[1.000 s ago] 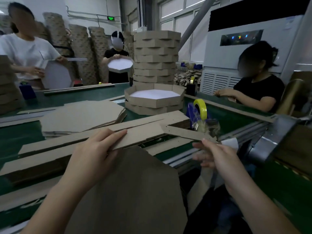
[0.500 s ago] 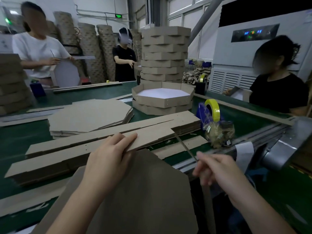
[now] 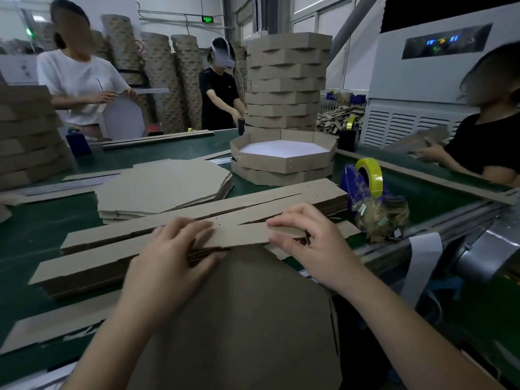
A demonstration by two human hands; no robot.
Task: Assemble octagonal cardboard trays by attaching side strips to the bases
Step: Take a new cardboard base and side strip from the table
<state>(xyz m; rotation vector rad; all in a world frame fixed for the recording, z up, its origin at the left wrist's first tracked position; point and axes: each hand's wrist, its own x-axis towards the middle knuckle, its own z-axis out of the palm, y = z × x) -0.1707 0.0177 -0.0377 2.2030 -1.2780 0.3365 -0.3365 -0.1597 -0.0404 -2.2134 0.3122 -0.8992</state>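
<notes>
Item: long brown cardboard side strip (image 3: 242, 232) | on the stack on the green desk (image 3: 42, 229), just beyond the flat brown octagonal cardboard base (image 3: 247, 319) | left hand (image 3: 168, 254) fingers grasping it | right hand (image 3: 306, 240) newly arrived, pinching its end | ready to lift onto base.

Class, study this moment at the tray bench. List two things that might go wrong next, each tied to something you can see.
1. The left hand and right hand pinch the top side strip on a loose stack of strips. Extra strips may lift with it or slide off.
2. The octagonal base juts past the table edge toward the person and neither hand grips it, so it may slip down.
</notes>
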